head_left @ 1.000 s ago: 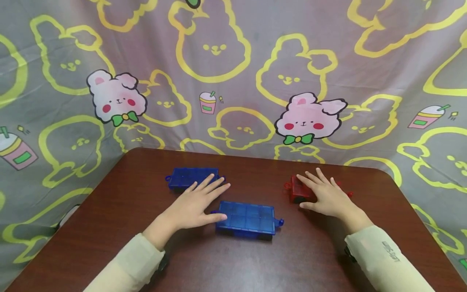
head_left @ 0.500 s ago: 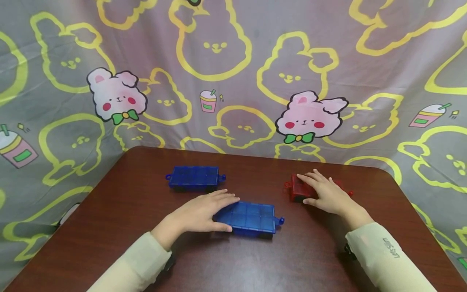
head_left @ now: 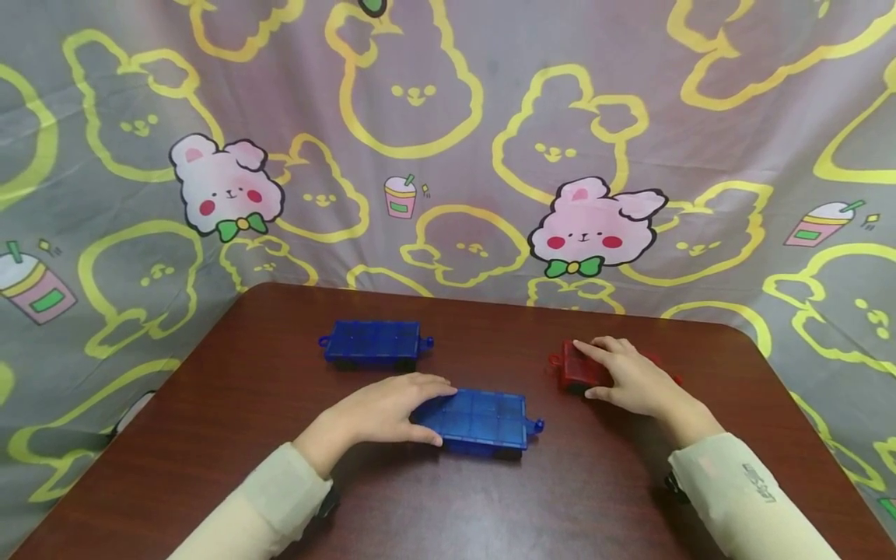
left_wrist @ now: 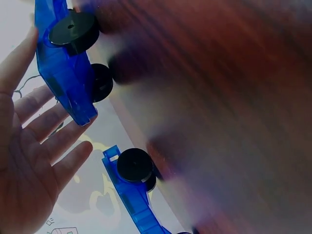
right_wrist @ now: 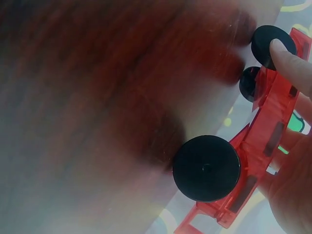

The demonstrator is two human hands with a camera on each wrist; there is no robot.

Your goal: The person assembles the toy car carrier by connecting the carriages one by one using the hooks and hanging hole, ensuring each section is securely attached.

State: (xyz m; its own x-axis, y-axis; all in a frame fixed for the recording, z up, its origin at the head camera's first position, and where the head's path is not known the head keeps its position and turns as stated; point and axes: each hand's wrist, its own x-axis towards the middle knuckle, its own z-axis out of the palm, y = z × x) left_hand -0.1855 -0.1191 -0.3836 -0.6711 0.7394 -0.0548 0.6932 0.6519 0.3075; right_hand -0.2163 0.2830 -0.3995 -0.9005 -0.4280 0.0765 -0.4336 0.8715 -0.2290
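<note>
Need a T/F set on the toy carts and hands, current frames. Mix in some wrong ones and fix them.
1. The left hand touches the near blue cart. True.
2. Both hands are on the same cart. False: the right hand is on the red cart.
3. The far blue cart is apart from both hands. True.
4. The near blue cart is hooked to the red cart. False: a gap separates them.
5. The red cart has black wheels. True.
</note>
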